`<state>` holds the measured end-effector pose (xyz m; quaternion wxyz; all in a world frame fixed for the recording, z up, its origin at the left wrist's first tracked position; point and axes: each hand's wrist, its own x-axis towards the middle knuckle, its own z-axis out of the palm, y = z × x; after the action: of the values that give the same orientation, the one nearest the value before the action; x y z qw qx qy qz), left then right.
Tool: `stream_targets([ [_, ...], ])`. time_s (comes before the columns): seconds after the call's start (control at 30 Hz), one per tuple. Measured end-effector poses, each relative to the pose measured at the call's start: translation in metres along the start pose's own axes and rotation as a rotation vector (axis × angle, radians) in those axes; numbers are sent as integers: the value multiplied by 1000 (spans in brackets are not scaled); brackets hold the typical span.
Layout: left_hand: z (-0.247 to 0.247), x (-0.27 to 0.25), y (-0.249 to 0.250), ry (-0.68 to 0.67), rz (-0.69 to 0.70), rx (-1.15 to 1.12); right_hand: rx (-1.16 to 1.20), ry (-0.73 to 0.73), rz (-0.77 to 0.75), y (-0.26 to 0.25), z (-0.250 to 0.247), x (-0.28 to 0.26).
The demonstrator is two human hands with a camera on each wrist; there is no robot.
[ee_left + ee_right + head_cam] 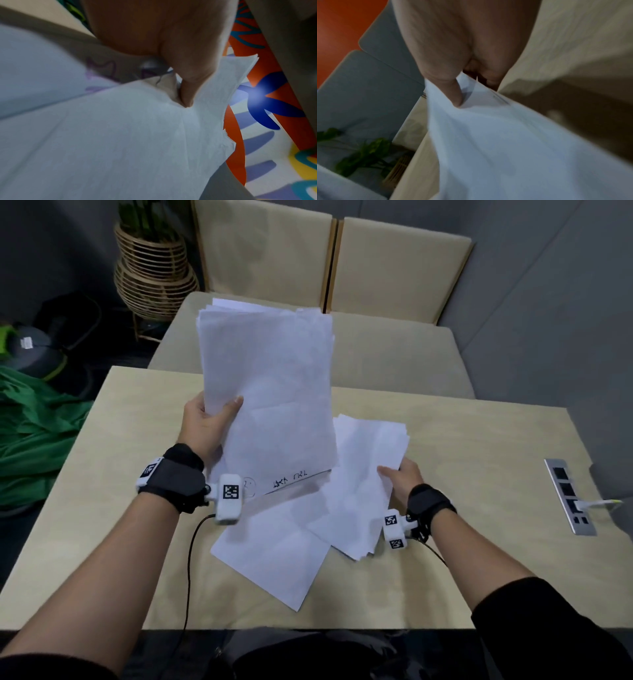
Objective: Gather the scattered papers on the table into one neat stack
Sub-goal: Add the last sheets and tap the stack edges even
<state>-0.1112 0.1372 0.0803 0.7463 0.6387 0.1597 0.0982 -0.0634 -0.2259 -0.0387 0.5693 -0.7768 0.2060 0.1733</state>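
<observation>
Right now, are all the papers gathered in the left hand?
No: the right hand grips a second bundle, and one loose sheet lies on the table.

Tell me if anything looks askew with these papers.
Yes. The bundle in the left hand has uneven top edges, the batch the right hand pinches is fanned, and one loose sheet lies crooked on the table.

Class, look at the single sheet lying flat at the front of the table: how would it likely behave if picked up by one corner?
The single sheet would probably droop, being thin like the papers bending under the right hand. It likely weighs almost nothing. Lying flat on the smooth table, it may slide before a corner lifts.
</observation>
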Motion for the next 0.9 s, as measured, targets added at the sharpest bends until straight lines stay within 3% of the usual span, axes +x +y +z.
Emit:
stream_targets([
  [0.2,12,-1,-44,-114,-216,-88,253,-225,-23,-62,-1,-23],
  [0.37,37,-19,-73,-216,-362,-100,345,-343,154,-78,-4,-30],
  [0.47,44,-23,-83,-246,-410,-64,385,-461,166,-82,-1,-34],
  [0.6,52,-27,-91,-213,-450,-41,319,-624,149,-91,-5,-41],
  [0.7,58,-31,-95,-178,-472,-39,233,-661,26,-86,-4,-34],
  [0.9,56,-40,-90,-257,-543,-225,187,-743,-2,-90,-3,-26],
])
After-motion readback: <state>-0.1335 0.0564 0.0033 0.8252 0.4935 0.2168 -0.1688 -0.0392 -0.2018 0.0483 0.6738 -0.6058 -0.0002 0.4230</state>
